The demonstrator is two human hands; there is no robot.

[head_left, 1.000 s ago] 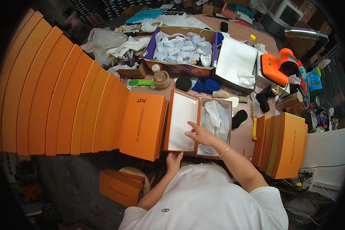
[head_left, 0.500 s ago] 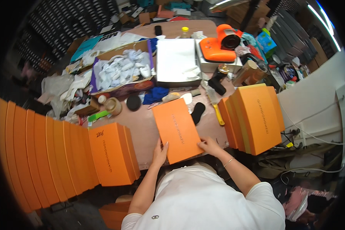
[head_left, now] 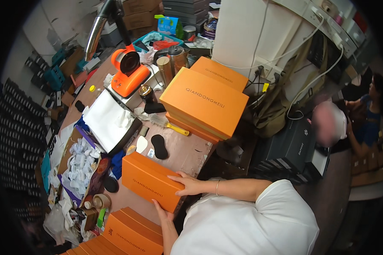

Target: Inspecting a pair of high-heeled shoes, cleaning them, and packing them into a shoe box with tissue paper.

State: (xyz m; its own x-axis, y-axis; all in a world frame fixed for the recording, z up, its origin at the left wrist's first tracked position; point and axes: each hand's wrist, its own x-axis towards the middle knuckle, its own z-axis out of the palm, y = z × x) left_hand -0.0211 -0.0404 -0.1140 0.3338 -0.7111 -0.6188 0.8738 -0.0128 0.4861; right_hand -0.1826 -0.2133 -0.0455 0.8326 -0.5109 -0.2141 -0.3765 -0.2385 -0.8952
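An orange cardboard shoebox is held at the table's front edge, its printed long side facing me. My left hand grips its lower right corner, the fingers partly hidden behind the box. At the right end of its upper face, my right hand is closed over the edge. A stack of orange shoeboxes stands on the table to the right. Another row of orange shoeboxes runs along the lower left. Just beyond the held box lies a black insole-shaped pad.
A yellow-handled brush, a white paper-topped box and an orange machine lie farther back. A carton of crumpled white paper is at the left. Dark shoeboxes and another person are at the right.
My view has swung to the right, bringing the person and dark boxes into sight. The held shoebox has tipped so that its long side faces me. Both hands have stayed on it.
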